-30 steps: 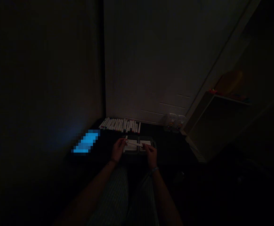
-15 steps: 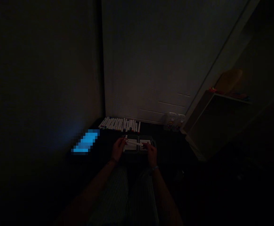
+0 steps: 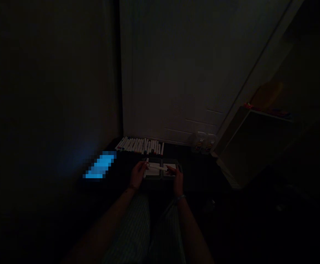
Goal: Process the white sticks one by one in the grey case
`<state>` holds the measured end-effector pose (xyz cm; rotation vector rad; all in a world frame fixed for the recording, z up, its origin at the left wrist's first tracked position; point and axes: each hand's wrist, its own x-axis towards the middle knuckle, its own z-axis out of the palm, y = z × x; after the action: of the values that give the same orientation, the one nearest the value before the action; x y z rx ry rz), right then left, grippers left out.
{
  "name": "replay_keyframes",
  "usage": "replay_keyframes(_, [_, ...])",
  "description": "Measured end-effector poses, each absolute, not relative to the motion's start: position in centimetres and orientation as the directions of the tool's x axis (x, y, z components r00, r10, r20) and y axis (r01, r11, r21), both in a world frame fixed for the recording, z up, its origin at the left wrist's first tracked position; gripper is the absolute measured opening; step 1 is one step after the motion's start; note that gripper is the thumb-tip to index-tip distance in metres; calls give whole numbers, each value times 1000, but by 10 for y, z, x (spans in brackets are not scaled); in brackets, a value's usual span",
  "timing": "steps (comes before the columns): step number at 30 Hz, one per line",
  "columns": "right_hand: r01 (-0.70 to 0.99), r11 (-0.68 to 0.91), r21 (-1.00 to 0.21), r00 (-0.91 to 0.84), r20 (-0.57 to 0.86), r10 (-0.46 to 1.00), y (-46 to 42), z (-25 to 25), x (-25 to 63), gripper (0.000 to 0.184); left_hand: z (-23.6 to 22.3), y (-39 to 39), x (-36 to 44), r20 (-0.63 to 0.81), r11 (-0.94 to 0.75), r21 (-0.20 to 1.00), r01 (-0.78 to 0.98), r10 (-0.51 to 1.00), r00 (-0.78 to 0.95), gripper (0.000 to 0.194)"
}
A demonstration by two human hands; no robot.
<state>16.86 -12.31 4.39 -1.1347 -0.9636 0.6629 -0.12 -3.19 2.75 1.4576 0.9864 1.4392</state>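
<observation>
The room is very dark. My left hand (image 3: 138, 175) and my right hand (image 3: 176, 179) each pinch one end of a white marker (image 3: 157, 168) held level between them. Under the marker lies a dark case (image 3: 180, 168) with two white pads inside. Both hands hover just above the case, fingers closed on the marker. A row of several white markers (image 3: 140, 145) lies on the floor beyond the case, against the wall.
A glowing blue screen (image 3: 99, 166) lies to the left. Two small bottles (image 3: 204, 143) stand by the wall at right. A low shelf unit (image 3: 248, 143) stands further right. My striped trouser legs (image 3: 138, 231) fill the foreground.
The picture has grown a little darker. My hands and the marker stay almost where they were.
</observation>
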Motion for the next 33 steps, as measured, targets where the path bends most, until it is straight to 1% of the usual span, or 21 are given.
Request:
replay_keyframes(5, [50,287,-957,464,277,842,-121,43,169,57,25,-31,-1,340,-340,940,-24,940,28,32])
replay_keyframes(10, [153,348,-925,446,379,811,-120,48,164,38,27,-33,-2,330,-329,944,-28,943,32,33])
replay_keyframes(13, [212,360,-908,408,417,812,-120,49,161,32,29,-33,-2,313,-311,949,-43,949,45,35])
replay_keyframes(16, [289,344,-893,378,437,816,-118,47,160,31,31,-34,-2,301,-297,953,-63,951,74,38])
replay_keyframes(19, [366,342,-866,372,472,799,-115,42,161,30,34,-37,-2,289,-286,957,-53,955,65,41])
replay_keyframes(23, [437,335,-835,349,501,792,-111,36,162,29,39,-41,-4,304,-302,952,-44,951,57,40])
replay_keyframes(26, [471,326,-820,348,513,785,-109,32,162,29,39,-42,-5,293,-292,956,-43,955,46,40])
replay_keyframes(33, [486,327,-810,348,523,778,-109,32,162,28,34,-36,-3,289,-282,957,-71,952,103,37])
